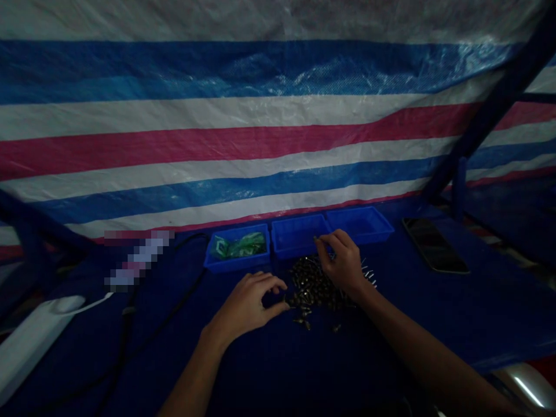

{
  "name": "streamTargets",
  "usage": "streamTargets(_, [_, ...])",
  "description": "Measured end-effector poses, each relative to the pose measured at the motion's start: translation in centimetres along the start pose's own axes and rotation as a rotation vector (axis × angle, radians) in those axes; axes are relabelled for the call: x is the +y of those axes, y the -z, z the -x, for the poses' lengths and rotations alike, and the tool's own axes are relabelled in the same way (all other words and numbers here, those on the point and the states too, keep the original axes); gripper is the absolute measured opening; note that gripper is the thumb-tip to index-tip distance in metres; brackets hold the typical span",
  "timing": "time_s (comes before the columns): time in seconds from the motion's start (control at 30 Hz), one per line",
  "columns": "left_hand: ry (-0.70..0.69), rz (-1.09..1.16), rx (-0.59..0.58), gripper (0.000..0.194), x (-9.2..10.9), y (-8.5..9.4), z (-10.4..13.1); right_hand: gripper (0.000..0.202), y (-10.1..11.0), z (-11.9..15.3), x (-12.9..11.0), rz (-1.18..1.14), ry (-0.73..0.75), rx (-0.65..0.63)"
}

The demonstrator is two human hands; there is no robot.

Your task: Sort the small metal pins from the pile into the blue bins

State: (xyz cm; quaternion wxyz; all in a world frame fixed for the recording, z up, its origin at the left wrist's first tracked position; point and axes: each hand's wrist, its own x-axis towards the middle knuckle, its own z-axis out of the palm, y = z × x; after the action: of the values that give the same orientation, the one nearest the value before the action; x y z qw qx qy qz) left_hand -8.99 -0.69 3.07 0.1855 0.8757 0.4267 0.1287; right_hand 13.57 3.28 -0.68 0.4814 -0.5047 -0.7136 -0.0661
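Observation:
A pile of small metal parts (310, 289) lies on the blue table; several have dark rounded ends and thin pale shanks, but their exact kind is hard to make out in the dim light. At its left edge is my left hand (249, 301), thumb and fingers apart around a gap. My right hand (341, 258) is over the far side of the pile, thumb and forefinger pinching a small dark metal part (316, 238) near the front rim of the middle blue bin (299, 225). A few loose parts lie toward me.
A left blue bin (238, 266) holds green plastic packets (243, 245); a right blue bin (362, 225) stands beside the middle one. A phone (435, 246) lies at the right. Black cables (171, 315) and a white power strip (37, 341) occupy the left. A striped tarp (243, 142) hangs behind.

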Motion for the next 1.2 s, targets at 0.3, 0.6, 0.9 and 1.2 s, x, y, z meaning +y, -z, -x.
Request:
streamTargets(0.3, [0.035, -0.007, -0.046, 0.003, -1.0, -1.2, -0.6, 0.021, -1.1, -0.2, 0.0, 0.131, 0.011, -0.123])
streamTargets(0.6, [0.138, 0.43, 0.281, 0.006, -0.6, -4.4, -1.1, 0.016, 0.1, 1.1, -3.4, -0.157, 0.26, -0.383])
streamTargets(0.9, [0.216, 0.748, 0.238, 0.013, -0.3, -4.0, -1.0, 0.02, 0.4, 2.5, -3.6, -0.272, 0.33, -0.517])
streamTargets(1.2, [0.179, 0.722, 0.207, 0.01, -0.2, -3.9, -0.7, 0.014, 0.1, 3.1, -3.6, -0.279, 0.324, -0.556])
